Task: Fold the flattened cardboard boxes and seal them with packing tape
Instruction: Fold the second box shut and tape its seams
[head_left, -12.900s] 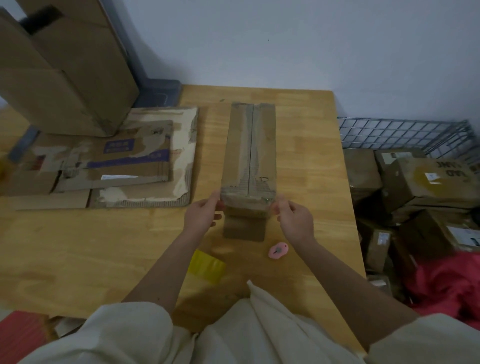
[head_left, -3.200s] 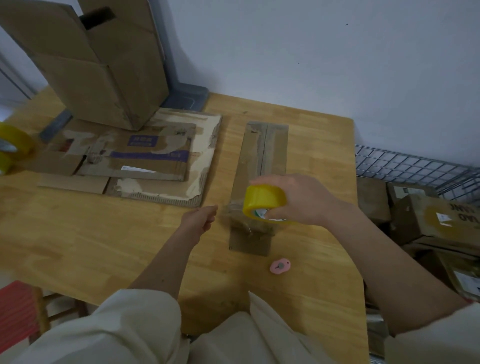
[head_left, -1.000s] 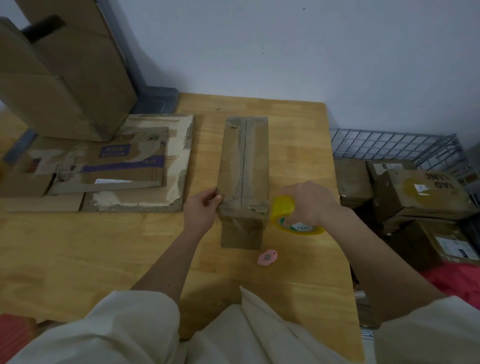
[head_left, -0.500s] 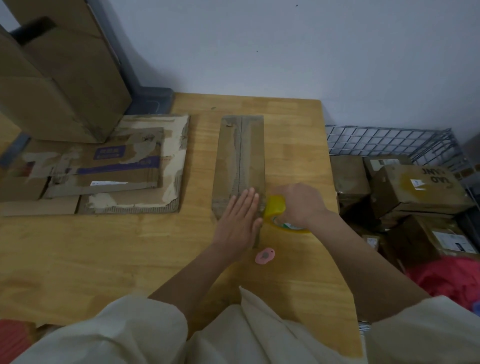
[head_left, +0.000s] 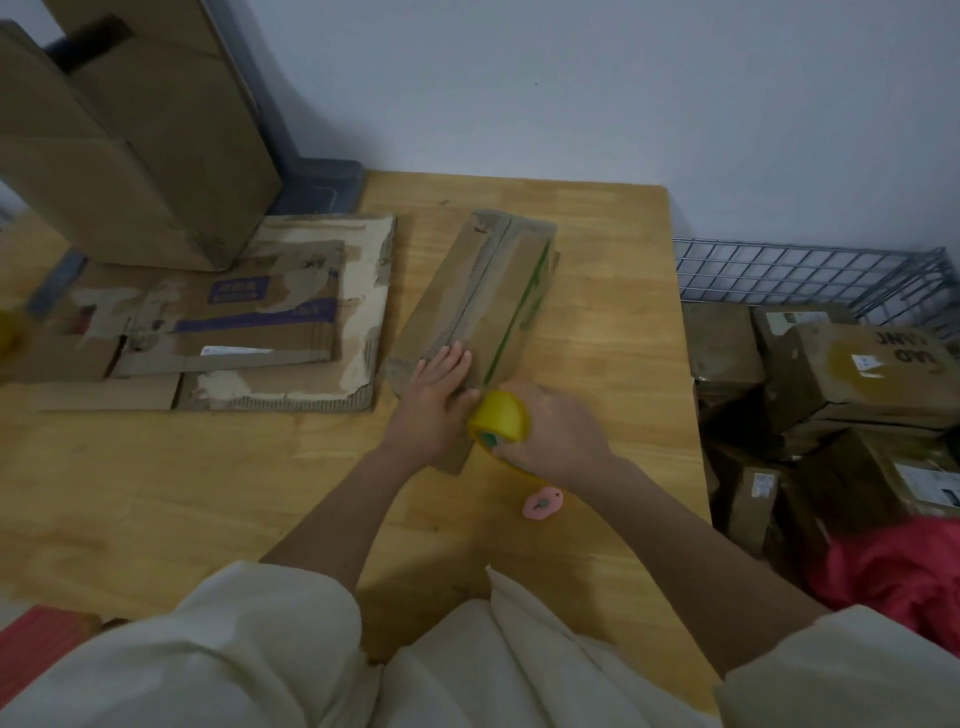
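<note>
A long narrow cardboard box (head_left: 483, 291) lies on the wooden table (head_left: 156, 493), its far end angled to the right and its top seam facing up. My left hand (head_left: 434, 400) presses flat on the box's near end with straight fingers. Just right of it, my right hand (head_left: 553, 434) grips a yellow roll of packing tape (head_left: 498, 418) against the box's near right corner. A small pink cutter (head_left: 543, 503) lies on the table just below my right wrist.
Flattened cardboard boxes (head_left: 249, 317) are stacked on the table's left half, with a tall assembled box (head_left: 130, 135) standing behind them. Another yellow tape roll (head_left: 8, 332) sits at the far left edge. A wire basket (head_left: 810, 270) with taped parcels (head_left: 852, 374) stands right of the table.
The long box has turned, its far end swinging right. My left hand, flat since half a second ago, stays on the near end. The tape roll has risen to the box's near corner.
</note>
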